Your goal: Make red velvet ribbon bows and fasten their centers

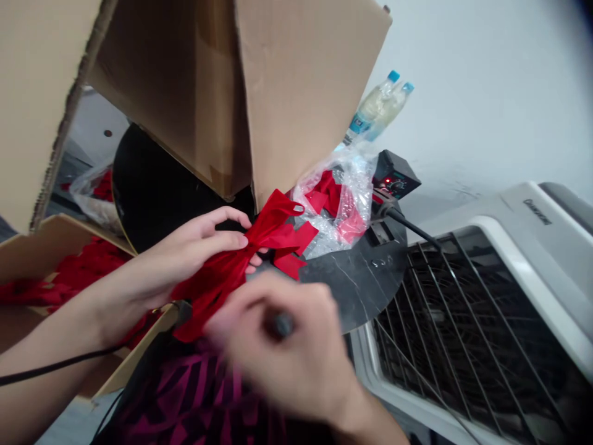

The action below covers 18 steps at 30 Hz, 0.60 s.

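My left hand [194, 250] pinches the middle of a red ribbon bow [252, 247] over the dark round table [365, 284]. The bow's loops spread to the right and its tails hang down to the left. My right hand [287, 352] is in front of it, blurred by motion, with its fingers wrapped round a dark tool handle [280, 324]. A black cord [55, 366] runs off to the left from below my left wrist.
A clear plastic bag of red ribbon pieces [338, 201] lies on the table beside a small black unit with a red light [393, 176]. Cardboard box flaps [259, 93] hang overhead. A box of red bows [69, 272] is at left, a white grilled appliance [486, 321] at right, two bottles [382, 102] behind.
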Tool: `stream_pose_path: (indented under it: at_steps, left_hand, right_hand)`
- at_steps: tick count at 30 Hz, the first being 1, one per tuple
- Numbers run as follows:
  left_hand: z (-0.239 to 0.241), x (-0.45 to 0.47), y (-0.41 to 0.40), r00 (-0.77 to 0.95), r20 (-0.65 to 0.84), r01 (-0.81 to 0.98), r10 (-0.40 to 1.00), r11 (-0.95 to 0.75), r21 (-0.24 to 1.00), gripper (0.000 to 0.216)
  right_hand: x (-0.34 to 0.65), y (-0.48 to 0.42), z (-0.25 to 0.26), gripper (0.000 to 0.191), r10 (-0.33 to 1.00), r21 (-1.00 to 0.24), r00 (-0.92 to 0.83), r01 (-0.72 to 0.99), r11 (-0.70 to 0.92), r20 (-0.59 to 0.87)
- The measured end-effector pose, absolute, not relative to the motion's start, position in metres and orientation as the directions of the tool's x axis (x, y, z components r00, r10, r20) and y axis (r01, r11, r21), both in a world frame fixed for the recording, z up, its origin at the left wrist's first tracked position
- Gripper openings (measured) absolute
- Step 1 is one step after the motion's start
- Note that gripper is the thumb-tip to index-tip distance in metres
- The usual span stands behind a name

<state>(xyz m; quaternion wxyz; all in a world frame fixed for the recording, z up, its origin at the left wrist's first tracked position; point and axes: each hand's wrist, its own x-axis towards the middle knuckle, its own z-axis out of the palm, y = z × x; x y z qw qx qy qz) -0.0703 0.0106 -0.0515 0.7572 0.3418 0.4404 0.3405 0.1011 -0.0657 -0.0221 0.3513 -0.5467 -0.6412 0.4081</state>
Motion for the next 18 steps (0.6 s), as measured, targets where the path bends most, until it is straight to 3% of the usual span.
stream_pose_path:
  at_steps: [4,7,11,18]
  left_hand:
    - [-0.054,-0.072,0.015,0.464,-0.310,-0.220,0.830,0.447,0.867,0.037]
    - [-0.057,-0.070,0.017,0.452,-0.201,-0.168,0.869,0.304,0.938,0.049]
    - [-0.059,-0.068,0.013,0.399,-0.091,-0.037,0.913,0.115,0.993,0.041]
    - [-0.056,-0.066,0.005,0.390,-0.019,0.009,0.921,0.018,1.000,0.032]
  right_hand:
    - [0.110,-0.036,-0.047,0.032,0.999,-0.967,-0.012,0.254,-0.032,-0.036]
    - [0.110,-0.023,-0.061,0.029,0.999,-0.972,-0.029,0.233,-0.034,-0.042]
    - [0.110,-0.018,-0.068,0.029,0.999,-0.962,-0.028,0.274,-0.016,-0.024]
    - [0.112,-0.014,-0.070,0.020,0.994,-0.935,-0.065,0.339,0.107,0.090]
